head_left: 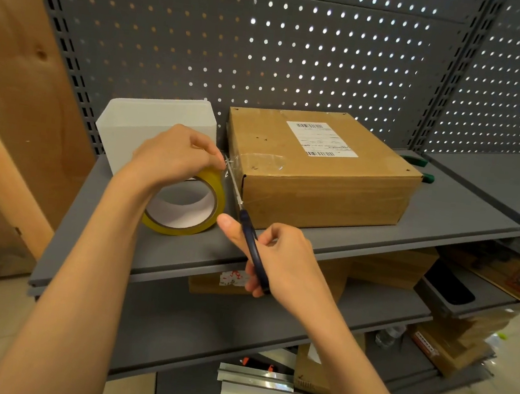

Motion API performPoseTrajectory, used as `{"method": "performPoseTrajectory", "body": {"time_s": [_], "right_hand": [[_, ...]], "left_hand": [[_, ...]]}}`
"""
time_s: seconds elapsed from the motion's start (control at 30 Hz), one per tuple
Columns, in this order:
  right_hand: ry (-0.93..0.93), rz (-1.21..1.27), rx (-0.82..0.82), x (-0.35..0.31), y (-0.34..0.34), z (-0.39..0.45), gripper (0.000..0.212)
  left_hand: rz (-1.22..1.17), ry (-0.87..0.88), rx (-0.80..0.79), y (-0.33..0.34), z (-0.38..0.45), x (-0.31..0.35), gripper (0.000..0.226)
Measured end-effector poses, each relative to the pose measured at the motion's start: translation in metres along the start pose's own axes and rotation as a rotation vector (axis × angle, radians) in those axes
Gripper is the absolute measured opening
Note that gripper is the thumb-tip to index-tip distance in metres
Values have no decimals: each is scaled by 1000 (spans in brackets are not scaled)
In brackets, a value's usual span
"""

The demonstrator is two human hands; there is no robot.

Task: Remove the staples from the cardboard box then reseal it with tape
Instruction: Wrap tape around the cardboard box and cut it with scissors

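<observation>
Head view: left hand [172, 153] pinches the clear strip off the tape roll [185, 210]; right hand [274, 257] grips blue scissors [248, 228], blades against the strip beside the box [317, 171].

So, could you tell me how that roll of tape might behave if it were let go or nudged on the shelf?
The tape roll stands tilted on its round edge, held by the left hand, so it would probably roll or flop flat. Its hollow core suggests it is light, and the smooth shelf may let it slide.

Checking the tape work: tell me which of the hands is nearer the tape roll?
Left. The left hand grips the tape roll from above; the right hand holds scissors just right of it.
</observation>
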State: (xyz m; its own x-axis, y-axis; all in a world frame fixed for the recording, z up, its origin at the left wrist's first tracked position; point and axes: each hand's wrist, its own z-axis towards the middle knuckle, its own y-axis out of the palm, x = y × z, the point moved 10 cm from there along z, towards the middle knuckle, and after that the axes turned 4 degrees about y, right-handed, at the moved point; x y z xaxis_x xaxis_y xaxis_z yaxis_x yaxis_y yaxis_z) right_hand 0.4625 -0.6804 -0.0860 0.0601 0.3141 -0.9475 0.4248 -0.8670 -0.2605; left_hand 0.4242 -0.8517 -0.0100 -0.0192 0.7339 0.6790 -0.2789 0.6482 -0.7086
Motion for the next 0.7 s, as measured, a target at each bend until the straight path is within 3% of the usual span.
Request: {"method": "performPoseTrajectory", "body": {"time_s": [0.17, 0.7], "right_hand": [[23, -5, -26, 7, -2, 6, 37], [11, -51, -12, 10, -6, 6, 28]], "left_hand": [[-10, 5, 4, 0, -2, 2, 11], [-10, -5, 86, -6, -3, -2, 7]]}}
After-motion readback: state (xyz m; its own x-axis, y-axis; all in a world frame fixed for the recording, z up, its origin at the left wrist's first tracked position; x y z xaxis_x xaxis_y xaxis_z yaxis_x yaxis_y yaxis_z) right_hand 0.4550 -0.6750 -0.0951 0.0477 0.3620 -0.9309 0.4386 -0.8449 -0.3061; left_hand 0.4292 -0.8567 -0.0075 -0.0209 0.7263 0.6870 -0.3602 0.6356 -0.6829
